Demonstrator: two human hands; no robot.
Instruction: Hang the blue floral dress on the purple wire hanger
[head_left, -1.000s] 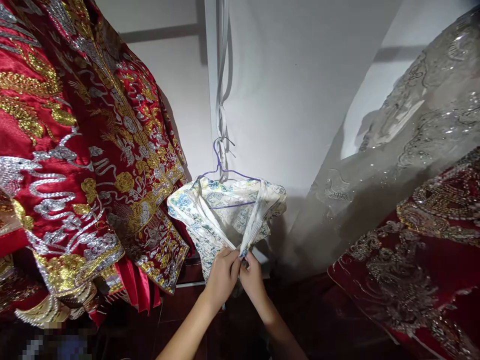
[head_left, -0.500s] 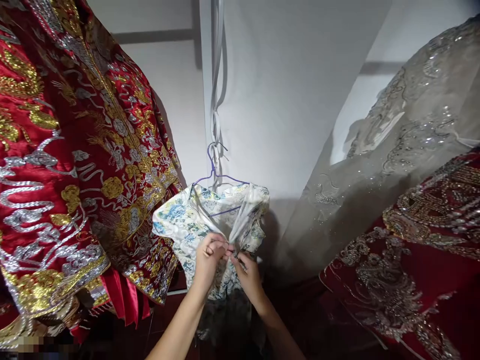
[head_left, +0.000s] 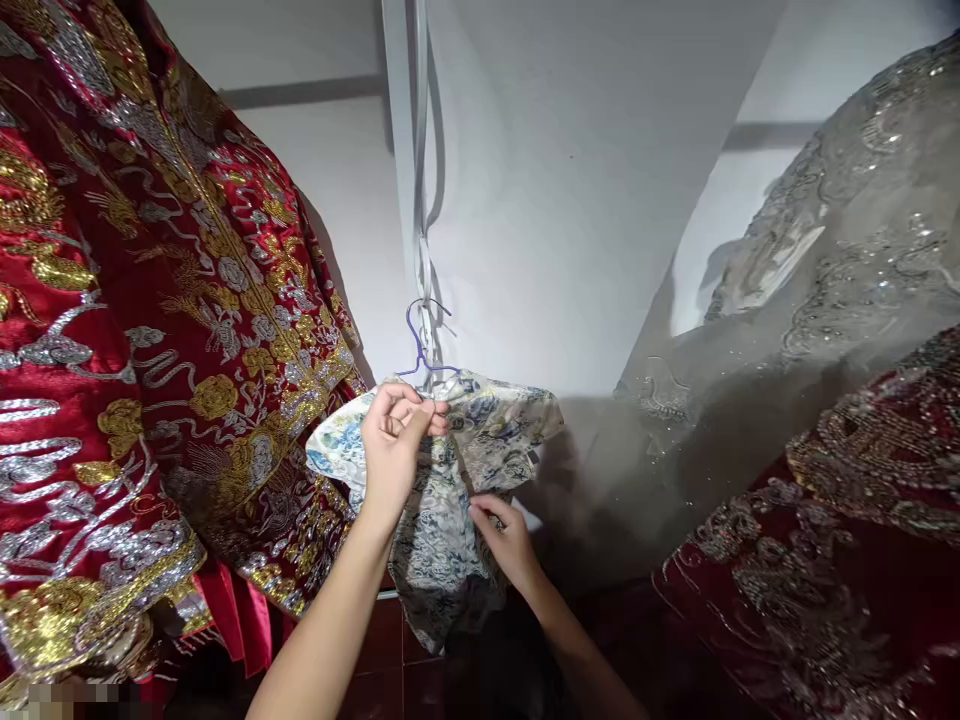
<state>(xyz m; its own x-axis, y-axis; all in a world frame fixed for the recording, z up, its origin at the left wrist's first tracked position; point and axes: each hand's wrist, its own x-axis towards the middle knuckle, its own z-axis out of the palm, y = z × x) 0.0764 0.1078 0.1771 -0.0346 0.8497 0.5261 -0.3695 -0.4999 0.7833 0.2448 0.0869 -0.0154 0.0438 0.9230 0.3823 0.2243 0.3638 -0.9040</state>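
A white blouse [head_left: 435, 510] with a blue and yellow floral print hangs on a thin purple hanger [head_left: 421, 345] in the middle of the head view. My left hand [head_left: 396, 435] is closed at the top of its neckline, thumb and fingers pinching the cloth near the hanger. Lower and to the right, my right hand [head_left: 508, 540] pinches the cloth at the front of the blouse, thumb against index finger. The neck opening is mostly hidden by the left hand and folded fabric.
Left of the blouse hangs a red jacket [head_left: 217, 300] with gold and silver embroidery. A white strap [head_left: 424, 200] runs down the wall to the hanger. On the right are a sheer beaded white dress [head_left: 862, 230] and a dark red beaded garment [head_left: 847, 560].
My left hand has risen from mid-front to the neckline, and the V-shaped opening has closed up. The right hand has moved slightly down and right, apart from the left.
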